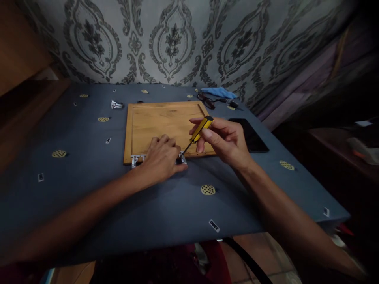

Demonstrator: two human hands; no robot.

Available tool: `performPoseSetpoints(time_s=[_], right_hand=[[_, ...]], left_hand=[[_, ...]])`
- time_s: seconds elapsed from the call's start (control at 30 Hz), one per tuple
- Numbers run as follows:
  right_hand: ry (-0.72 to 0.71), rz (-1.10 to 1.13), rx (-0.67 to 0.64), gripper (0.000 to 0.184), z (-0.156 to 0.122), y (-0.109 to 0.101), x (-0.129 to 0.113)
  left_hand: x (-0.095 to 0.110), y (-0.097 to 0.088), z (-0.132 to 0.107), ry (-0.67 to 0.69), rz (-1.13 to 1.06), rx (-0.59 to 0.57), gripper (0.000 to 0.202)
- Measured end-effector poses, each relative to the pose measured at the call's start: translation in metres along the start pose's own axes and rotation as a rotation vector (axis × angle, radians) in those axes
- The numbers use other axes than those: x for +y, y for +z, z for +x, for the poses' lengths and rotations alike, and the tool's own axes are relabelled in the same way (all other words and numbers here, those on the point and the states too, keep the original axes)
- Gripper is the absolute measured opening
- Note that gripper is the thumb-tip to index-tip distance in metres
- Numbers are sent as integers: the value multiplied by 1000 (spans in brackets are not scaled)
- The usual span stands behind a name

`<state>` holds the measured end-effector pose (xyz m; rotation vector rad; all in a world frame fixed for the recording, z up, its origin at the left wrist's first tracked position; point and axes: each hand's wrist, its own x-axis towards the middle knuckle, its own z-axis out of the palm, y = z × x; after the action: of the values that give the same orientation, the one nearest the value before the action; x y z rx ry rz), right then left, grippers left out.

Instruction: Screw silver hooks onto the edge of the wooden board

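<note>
A wooden cabinet door panel (pixel 156 122) lies flat on the blue table (pixel 166 205). My right hand (pixel 226 140) is closed round a yellow-and-black screwdriver (pixel 199 132), whose tip points down at a metal hinge (pixel 180 159) on the panel's near edge. My left hand (pixel 161 157) rests on that same edge with its fingers curled, pressing the hinge in place. A second metal hinge (pixel 135 159) sits at the panel's near left corner, just left of my left hand.
A loose hinge (pixel 116 104) lies beyond the panel's far left corner. A black phone (pixel 250 136) lies right of the panel. Glasses (pixel 207 100) and a blue cloth (pixel 220 92) are at the far edge by the patterned wall.
</note>
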<state>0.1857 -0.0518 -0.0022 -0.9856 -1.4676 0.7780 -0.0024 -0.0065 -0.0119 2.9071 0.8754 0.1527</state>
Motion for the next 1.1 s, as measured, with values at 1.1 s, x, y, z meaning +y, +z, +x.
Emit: performPoseSetpoints(time_s=[1.1], right_hand=[[-57,-24,25,22,-6,-3,-7]], left_hand=[[1,2,6,-15,-49,-68,39]])
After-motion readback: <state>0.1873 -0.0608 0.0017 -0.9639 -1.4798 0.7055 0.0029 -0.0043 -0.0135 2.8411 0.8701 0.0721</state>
